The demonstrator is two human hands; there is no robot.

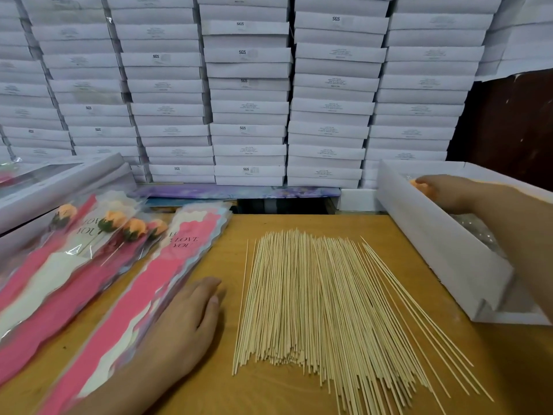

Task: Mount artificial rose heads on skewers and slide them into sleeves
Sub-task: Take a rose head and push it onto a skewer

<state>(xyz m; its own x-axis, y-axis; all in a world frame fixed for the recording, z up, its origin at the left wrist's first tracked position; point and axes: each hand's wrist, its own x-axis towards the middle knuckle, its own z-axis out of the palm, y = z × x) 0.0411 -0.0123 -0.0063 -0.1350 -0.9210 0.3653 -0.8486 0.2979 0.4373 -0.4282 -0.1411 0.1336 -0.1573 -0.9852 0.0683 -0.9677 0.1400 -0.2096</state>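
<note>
- Where the wooden table [299,393] shows bare: smooth orange-brown grain, cut off at the lower edge.
- Skewers [323,301] – thin pale bamboo sticks, fanned in a loose flat heap mid-table, a few strays splayed off to the right.
- Empty sleeves [167,274] – glossy clear film with scalloped pink and cream panels, printed "LOVE YOU", stacked left of the skewers.
- Left hand [185,319] flat, palm down, fingers straight and close together, resting on the stack's near edge and the table beside it.
- Finished roses [119,226] – soft orange heads with dark green bases, already sleeved, lying in a row at far left; blurred.
- White box [434,241] – long, matte, open-topped, at the right; contents mostly hidden, only crinkled plastic visible.
- Right hand [446,193] inside the box's far end, fingers curled round an orange rose head [419,184]; grip partly hidden, motion-blurred.
- Stacked white cartons [248,85] filling the back wall, small print unreadable apart from "SGS".
</note>
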